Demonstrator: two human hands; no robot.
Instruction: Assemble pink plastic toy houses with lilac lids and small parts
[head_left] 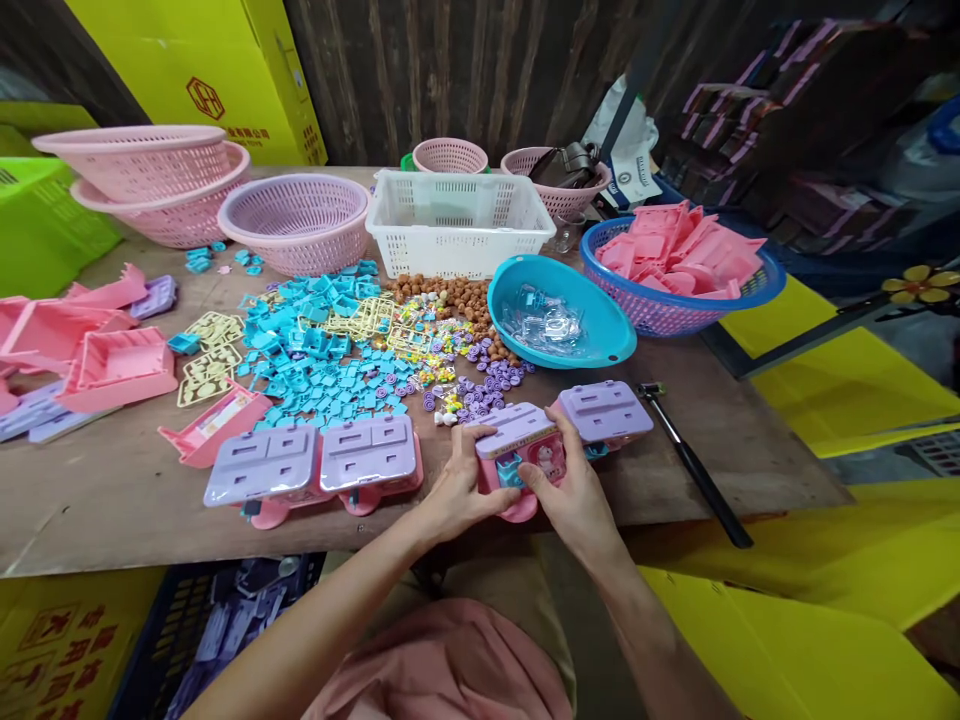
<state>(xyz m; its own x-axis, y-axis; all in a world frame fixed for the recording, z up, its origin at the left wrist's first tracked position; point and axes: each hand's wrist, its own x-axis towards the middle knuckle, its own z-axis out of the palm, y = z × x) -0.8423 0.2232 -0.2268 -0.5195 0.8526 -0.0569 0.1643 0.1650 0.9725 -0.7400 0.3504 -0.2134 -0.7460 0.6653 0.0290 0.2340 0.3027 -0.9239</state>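
Observation:
At the table's front edge, my left hand point(466, 485) and my right hand point(574, 485) hold a pink toy piece point(520, 455) with a lilac top and a blue part on its front. My left fingers wrap its left side, while my right thumb presses near the blue part. Close to my right hand sits another lilac-topped toy piece point(606, 412). Two more lilac-topped toy pieces, one point(369, 455) beside the other point(262, 468), stand to the left of my left hand. Small blue parts point(330, 385) and purple swirl pieces point(484, 390) are heaped behind them.
A hammer point(694, 465) lies at the right. Behind are a blue bowl of clear parts point(615, 335), a white basket point(465, 245), a lilac basket point(300, 235) and a basket of pink parts point(660, 315). Pink housings point(124, 365) lie at the left.

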